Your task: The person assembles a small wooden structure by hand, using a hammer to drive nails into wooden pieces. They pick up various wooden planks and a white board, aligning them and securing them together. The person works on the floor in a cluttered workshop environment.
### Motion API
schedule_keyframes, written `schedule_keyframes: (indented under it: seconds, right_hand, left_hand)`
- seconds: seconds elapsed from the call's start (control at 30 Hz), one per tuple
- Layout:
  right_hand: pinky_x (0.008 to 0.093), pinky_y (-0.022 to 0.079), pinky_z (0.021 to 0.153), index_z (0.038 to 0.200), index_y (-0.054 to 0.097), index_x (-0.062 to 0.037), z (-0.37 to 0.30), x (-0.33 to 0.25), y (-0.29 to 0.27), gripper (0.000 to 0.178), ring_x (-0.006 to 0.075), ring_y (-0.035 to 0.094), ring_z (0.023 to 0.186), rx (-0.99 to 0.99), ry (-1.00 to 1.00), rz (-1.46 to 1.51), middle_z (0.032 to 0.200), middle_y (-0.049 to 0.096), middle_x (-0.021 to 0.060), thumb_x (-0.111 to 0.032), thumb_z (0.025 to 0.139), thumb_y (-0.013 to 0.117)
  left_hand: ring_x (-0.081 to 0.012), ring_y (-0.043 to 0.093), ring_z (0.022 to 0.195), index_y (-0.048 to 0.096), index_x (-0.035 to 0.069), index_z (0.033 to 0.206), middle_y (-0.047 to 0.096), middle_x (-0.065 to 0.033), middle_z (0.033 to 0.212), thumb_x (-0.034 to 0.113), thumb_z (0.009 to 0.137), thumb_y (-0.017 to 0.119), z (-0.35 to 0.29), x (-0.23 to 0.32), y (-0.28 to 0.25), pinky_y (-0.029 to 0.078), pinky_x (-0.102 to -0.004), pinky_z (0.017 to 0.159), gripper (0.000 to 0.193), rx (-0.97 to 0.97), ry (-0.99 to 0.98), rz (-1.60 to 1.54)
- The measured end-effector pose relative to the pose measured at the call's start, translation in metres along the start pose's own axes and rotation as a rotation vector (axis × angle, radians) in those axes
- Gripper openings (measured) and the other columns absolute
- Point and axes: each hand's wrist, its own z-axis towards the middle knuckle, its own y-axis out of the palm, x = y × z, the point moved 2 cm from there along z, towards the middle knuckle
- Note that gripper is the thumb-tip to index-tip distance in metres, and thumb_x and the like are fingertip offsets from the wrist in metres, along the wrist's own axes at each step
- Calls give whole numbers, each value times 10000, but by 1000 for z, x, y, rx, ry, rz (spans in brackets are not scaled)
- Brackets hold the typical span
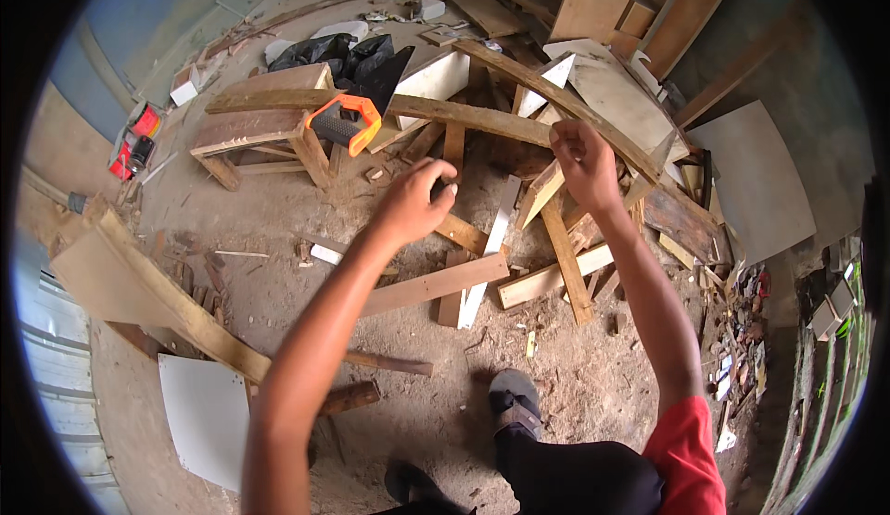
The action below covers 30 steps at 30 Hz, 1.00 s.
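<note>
A long, narrow wooden plank runs from the low wooden bench on the left toward the pile on the right. At its right end is my right hand, its fingers curled closed on the plank's end. A handsaw with an orange and black handle rests by the bench, its dark blade pointing up and away. My left hand is raised to the right of and nearer than the saw handle. Its fingers are loosely bent, thumb and forefinger apart, nothing visible in them.
Loose boards and offcuts lie between and beyond my arms. A long beam slants across the pile at the right. Black plastic bags lie behind the bench. A white panel and a wooden frame stand near left. Debris lines the right wall.
</note>
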Motion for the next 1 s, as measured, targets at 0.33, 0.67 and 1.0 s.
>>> schedule_keyframes:
  seconds: [0.33,0.67,1.0]
  right_hand:
    - [424,576,758,1024,726,27,166,71,110,291,273,730,846,-647,-45,-464,892,746,151,-237,983,611]
    - [465,548,953,1089,722,40,231,214,227,421,383,687,1099,-1092,12,-1124,1136,720,225,-335,899,738]
    - [496,529,974,1241,649,-52,227,282,227,497,421,631,1185,-1161,1,-1087,1277,656,229,-305,837,789]
  left_hand:
    - [-424,177,1529,209,78,1614,187,-254,1652,607,964,519,-42,-161,123,60,-637,1216,893,42,-480,559]
    - [-419,97,1546,90,128,1643,98,-223,1680,642,954,514,-30,-156,132,2,-639,1214,958,-106,-602,563]
    - [-418,87,1547,87,141,1647,48,-205,1695,639,930,549,-31,-160,132,17,-637,1216,988,-90,-637,542]
